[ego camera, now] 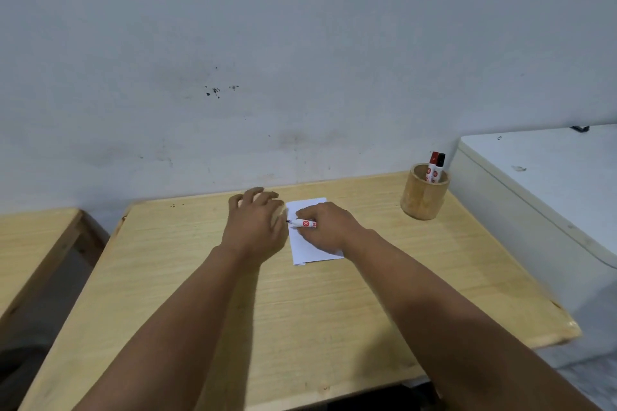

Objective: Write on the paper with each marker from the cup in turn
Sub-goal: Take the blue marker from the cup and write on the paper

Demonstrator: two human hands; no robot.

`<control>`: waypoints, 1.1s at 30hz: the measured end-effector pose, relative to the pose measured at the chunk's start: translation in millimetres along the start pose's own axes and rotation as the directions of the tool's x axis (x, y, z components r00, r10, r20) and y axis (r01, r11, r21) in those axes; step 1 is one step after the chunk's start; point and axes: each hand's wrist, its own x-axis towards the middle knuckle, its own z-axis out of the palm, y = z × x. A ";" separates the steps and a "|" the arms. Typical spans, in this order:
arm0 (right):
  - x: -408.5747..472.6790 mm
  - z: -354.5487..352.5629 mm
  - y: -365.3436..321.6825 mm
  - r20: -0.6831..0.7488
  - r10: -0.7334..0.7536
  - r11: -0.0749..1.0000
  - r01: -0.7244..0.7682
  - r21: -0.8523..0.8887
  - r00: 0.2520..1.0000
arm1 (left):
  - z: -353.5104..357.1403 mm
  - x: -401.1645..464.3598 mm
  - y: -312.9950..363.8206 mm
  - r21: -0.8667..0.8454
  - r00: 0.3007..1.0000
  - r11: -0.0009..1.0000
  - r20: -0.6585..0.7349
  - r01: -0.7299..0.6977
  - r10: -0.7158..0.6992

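Observation:
A small white sheet of paper point(309, 248) lies on the wooden table point(334, 294). My right hand point(329, 227) rests on it and holds a white marker point(302, 223) with a red label, its dark tip pointing left over the paper's left edge. My left hand point(255, 225) lies beside the paper on its left, fingers spread, touching the edge. At the far right of the table stands a bamboo cup point(423, 192) with two capped markers in it, one red-capped point(432, 165) and one black-capped point(440, 167).
A grey-white wall rises right behind the table. A white chest-like cabinet point(547, 183) stands against the table's right side. Another wooden table point(30, 243) stands to the left, with a gap of floor between.

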 end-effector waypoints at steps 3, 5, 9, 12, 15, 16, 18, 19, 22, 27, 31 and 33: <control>1.5 -1.4 1.8 0.025 0.119 0.978 -0.121 0.168 0.993 | 7.5 -14.3 6.8 0.028 0.965 0.994 0.245 -0.105 0.095; 4.3 -2.5 1.9 0.037 0.146 0.954 -0.151 0.260 0.989 | 11.2 -23.0 7.4 -0.010 0.948 0.994 0.301 -0.110 0.107; 9.2 -15.8 -1.8 -0.075 0.202 0.883 -0.149 0.445 0.976 | 8.0 -26.2 4.9 0.002 0.957 0.993 0.268 -0.115 0.110; 16.5 -35.1 -6.2 -0.154 0.278 0.804 -0.142 0.577 0.948 | 6.4 -22.5 4.4 0.065 0.954 0.983 0.260 -0.170 0.148; 23.3 -49.9 -13.5 -0.103 0.317 0.676 -0.149 0.722 0.943 | 6.7 -17.4 2.6 0.069 0.951 0.986 0.281 -0.155 0.130; 24.2 -53.0 -16.7 -0.113 0.315 0.640 -0.122 0.759 0.942 | 7.0 -16.6 1.5 0.072 0.950 0.987 0.290 -0.142 0.116; 26.5 -59.6 -23.4 -0.144 0.335 0.502 -0.047 0.864 0.931 | 8.0 -15.4 -0.5 0.081 0.949 0.989 0.301 -0.121 0.092; 28.7 -62.3 -25.6 -0.129 0.363 0.381 -0.021 0.924 0.923 | 8.8 -14.6 -1.3 0.083 0.951 0.990 0.298 -0.117 0.088; 33.2 -67.3 -27.4 0.029 0.400 -0.051 -0.010 0.999 0.916 | 10.8 -13.9 -0.7 0.092 0.955 0.988 0.279 -0.127 0.097; 37.4 -33.9 -25.6 -0.081 0.380 0.225 -0.007 0.974 0.921 | 13.7 -11.3 0.8 0.028 0.958 0.995 0.273 -0.098 0.087; 40.1 0.5 -25.8 -0.181 0.395 0.499 -0.045 0.865 0.901 | 14.5 -11.7 -1.6 0.023 0.961 0.995 0.263 -0.099 0.090; 37.9 13.4 -22.7 -0.173 0.373 0.502 -0.041 0.864 0.911 | 16.0 -14.0 -2.4 0.009 0.963 0.995 0.252 -0.101 0.096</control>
